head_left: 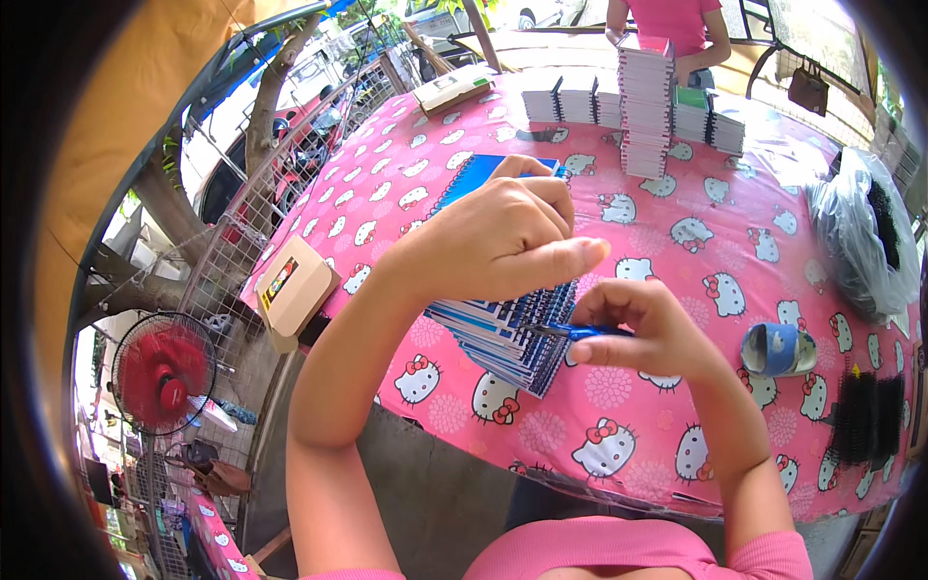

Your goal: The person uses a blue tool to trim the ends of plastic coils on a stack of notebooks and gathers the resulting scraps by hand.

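Observation:
My left hand (512, 232) lies across a stack of spiral notebooks (493, 343), wrist bent and fingers curled over the blue-covered top notebook (464, 184). Its thumb points right, and the fingertips are hidden, so what they grip does not show. At the stack's right side, my right hand (643, 324) is closed round the blue handles of a pair of small pliers (580, 332). Their dark jaws point left, close against the coiled edges of the notebooks; whether they touch a coil cannot be made out.
Pink patterned cloth (541, 435) covers the table. Behind stand a tall notebook pile (646, 106), lower stacks, and a person in pink (677, 34). At right are a plastic bag (851, 232) holding something black, a blue roll (771, 350) and black coils (865, 416). A cream box (295, 290) sits left.

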`<act>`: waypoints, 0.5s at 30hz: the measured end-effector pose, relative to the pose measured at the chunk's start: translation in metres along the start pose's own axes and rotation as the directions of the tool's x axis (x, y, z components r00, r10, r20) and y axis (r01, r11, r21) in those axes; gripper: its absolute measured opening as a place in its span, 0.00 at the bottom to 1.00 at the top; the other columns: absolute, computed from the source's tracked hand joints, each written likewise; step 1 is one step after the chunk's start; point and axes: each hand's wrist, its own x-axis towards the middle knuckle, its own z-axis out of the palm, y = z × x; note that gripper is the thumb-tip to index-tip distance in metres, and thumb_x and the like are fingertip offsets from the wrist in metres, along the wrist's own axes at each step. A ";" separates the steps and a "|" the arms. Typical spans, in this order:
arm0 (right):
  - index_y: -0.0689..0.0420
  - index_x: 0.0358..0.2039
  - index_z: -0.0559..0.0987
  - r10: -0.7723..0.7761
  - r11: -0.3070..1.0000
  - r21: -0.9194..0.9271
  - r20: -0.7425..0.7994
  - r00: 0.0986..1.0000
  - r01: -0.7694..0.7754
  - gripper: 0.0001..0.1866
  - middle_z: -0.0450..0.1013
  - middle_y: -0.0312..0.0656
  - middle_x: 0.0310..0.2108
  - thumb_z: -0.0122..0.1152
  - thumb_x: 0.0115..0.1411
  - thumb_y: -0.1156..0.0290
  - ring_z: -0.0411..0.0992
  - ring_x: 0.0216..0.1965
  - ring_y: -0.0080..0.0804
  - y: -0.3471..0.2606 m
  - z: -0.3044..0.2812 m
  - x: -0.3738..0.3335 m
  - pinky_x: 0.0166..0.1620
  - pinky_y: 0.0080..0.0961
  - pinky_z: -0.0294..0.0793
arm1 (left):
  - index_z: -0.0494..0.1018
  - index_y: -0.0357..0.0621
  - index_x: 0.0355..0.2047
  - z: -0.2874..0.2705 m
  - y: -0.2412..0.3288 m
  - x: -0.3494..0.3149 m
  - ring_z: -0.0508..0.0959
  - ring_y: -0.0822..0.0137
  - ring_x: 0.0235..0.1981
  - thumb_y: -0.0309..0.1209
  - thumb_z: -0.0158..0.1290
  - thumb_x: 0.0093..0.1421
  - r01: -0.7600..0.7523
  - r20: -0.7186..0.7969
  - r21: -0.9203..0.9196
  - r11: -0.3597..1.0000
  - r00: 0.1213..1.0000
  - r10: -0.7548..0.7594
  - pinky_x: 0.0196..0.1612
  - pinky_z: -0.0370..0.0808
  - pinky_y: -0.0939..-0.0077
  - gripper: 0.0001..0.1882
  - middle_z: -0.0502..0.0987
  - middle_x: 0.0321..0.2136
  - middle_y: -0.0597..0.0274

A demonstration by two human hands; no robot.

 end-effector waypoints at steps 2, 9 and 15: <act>0.62 0.33 0.78 0.253 0.924 0.240 0.204 0.946 -0.299 0.17 0.76 0.36 0.24 0.70 0.54 0.60 0.71 0.24 0.17 -0.005 -0.012 0.008 0.28 0.19 0.71 | 0.76 0.41 0.13 0.001 0.001 0.000 0.76 0.65 0.37 0.36 0.45 0.63 0.001 0.035 0.039 0.999 0.999 -0.003 0.56 0.58 0.64 0.24 0.77 0.16 0.65; 0.58 0.40 0.75 -0.319 0.853 -0.469 -0.121 0.940 0.229 0.23 0.74 0.40 0.33 0.72 0.49 0.59 0.73 0.35 0.34 -0.001 0.014 -0.018 0.40 0.32 0.72 | 0.74 0.42 0.11 0.005 0.000 -0.002 0.75 0.64 0.38 0.39 0.43 0.64 0.029 0.036 0.038 0.999 0.999 -0.031 0.57 0.57 0.64 0.26 0.76 0.15 0.65; 0.59 0.37 0.77 -0.336 0.819 -0.530 -0.131 0.933 0.221 0.20 0.75 0.39 0.31 0.71 0.50 0.59 0.73 0.32 0.33 -0.010 0.019 -0.016 0.37 0.32 0.72 | 0.73 0.42 0.11 0.005 0.000 0.001 0.75 0.65 0.36 0.39 0.44 0.63 0.008 0.040 0.034 0.999 0.999 -0.009 0.56 0.57 0.63 0.26 0.74 0.14 0.66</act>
